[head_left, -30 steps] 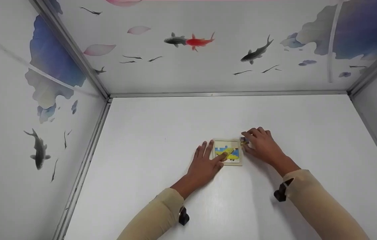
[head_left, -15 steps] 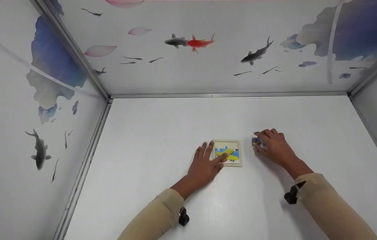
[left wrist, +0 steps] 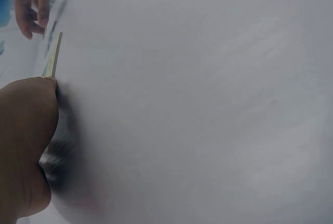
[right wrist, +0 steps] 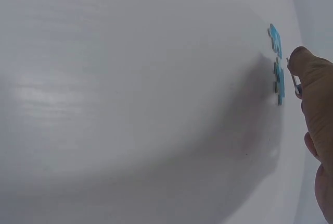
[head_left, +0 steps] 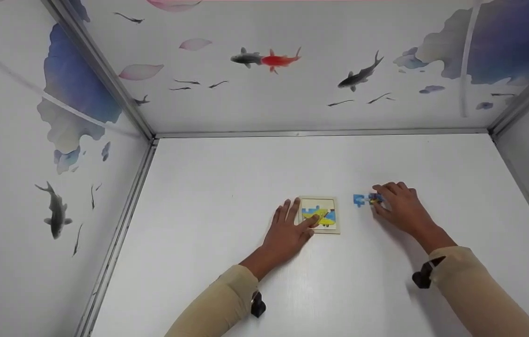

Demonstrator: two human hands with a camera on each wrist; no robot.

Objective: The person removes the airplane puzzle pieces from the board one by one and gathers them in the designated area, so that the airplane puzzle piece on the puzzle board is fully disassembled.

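A square wooden puzzle board (head_left: 338, 220) bears joined pieces with a yellow airplane on blue (head_left: 325, 216); its upper part shows bare wood. My left hand (head_left: 285, 236) rests at the board's left side, fingers extended, one digit lying across the airplane. To the right, my right hand (head_left: 402, 210) pinches a small dark blue and yellow puzzle piece (head_left: 375, 198) between thumb and fingers. Below it, light blue puzzle pieces lie on the table: one (right wrist: 276, 40) farther from the hand, another (right wrist: 279, 82) partly under the held piece. In the right wrist view the held piece (right wrist: 294, 77) stands edge-on, raised off them.
A white tabletop (head_left: 227, 168) spreads around both hands. Metal-trimmed walls printed with fish and petals enclose it at the back (head_left: 311, 107), left (head_left: 7, 140) and right. Each sleeve carries a small black device at the wrist.
My right hand has moved right, away from the board's upper right corner, with the puzzle piece in its fingers. A light blue piece on the table has come into sight. My left hand stays put.
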